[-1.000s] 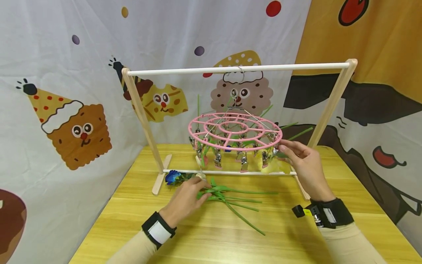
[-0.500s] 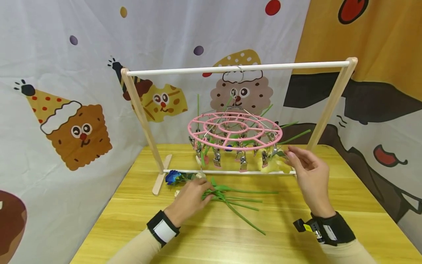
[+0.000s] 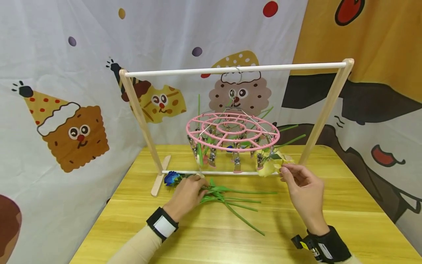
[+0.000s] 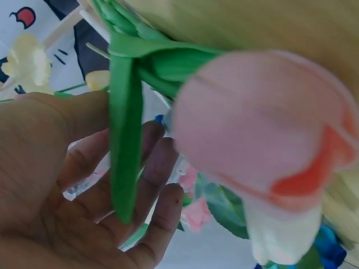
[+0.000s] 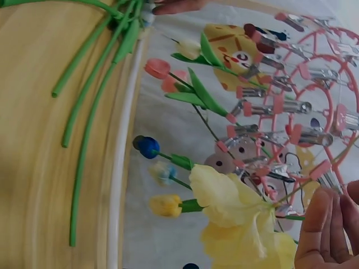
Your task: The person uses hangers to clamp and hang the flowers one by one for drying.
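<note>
A pink round clip hanger hangs from the rack with artificial flowers clipped head down, stems pointing up. At its right side my right hand has its fingertips against or very near a yellow flower; its thumb and fingers look slightly apart. In the right wrist view a metal clip stands by those fingertips. My left hand rests over loose flowers with green stems on the table. The left wrist view has a pink tulip beside relaxed fingers, and a green leaf crosses them.
The wooden rack has a white top bar, a low white bar and a left foot. A blue rose lies left of my left hand. Printed cloth hangs behind the table.
My right hand has come down from the clip at the hanger's right rim to beside the yellow flower. The hanger has swung slightly. My left hand has stayed near the loose flowers.
</note>
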Demonstrator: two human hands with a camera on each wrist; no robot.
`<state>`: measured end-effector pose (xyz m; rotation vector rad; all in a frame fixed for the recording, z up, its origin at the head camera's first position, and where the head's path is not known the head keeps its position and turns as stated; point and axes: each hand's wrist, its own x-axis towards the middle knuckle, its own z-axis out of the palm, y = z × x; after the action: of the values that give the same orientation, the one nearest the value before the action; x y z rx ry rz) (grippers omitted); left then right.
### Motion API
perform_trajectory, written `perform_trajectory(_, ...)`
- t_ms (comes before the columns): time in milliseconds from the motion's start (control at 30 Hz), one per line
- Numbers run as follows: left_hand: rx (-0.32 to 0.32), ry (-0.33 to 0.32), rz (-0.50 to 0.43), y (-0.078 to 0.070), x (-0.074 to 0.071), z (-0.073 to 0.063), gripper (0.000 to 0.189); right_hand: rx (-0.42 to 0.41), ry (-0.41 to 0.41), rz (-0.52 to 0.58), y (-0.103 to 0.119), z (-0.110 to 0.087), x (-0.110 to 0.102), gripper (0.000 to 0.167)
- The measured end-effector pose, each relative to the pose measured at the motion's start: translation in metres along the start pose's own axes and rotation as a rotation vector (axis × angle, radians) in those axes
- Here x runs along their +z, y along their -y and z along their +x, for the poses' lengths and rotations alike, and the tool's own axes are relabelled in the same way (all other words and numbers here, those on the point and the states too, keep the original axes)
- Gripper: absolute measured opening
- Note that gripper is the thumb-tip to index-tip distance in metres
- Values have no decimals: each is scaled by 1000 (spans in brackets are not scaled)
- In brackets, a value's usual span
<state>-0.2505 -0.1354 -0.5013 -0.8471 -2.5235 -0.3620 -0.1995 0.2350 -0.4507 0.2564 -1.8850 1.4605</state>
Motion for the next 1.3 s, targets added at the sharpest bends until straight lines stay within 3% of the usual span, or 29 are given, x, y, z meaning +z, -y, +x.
perform_trajectory(133, 0, -9, 19, 6, 1, 0, 13, -25, 89, 6, 1, -8, 5, 21)
perform_trajectory(467, 1, 0, 46, 16, 1, -1, 17, -187, 330, -94, -2, -17, 20, 29)
perform_trajectory(700, -63, 72, 94, 21, 3, -2, 14, -182, 417, -151, -7, -19, 31, 33)
perform_trajectory(867, -72, 91, 106, 24, 5, -2, 12, -189, 475, -172, -8, -20, 40, 29)
perform_trajectory(1033, -80, 96, 117, 25, 6, -2, 11, -245, 502, -213, -8, -22, 50, 26)
perform_trajectory(1300, -49, 54, 133, 27, 6, -2, 15, -233, 558, -283, -5, -25, 63, 21)
